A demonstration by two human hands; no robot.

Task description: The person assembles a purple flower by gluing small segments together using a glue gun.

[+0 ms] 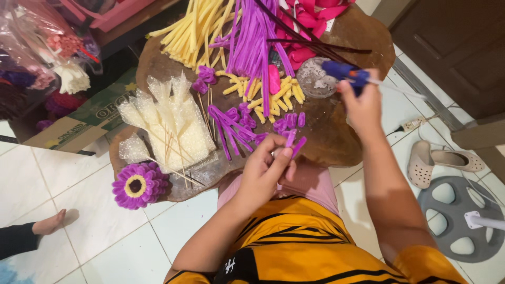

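Home floor craft spot – low wooden table (336,142) on white tiles (63,184), slippers (436,160) at 3 o'clock, dark door (463,47) at 2 o'clock.

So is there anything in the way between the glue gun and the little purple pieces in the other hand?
Nothing visible stands between them. The right hand holds the blue glue gun over the wooden table; the left hand pinches the purple pieces nearer the body. Only bare tabletop lies between them.
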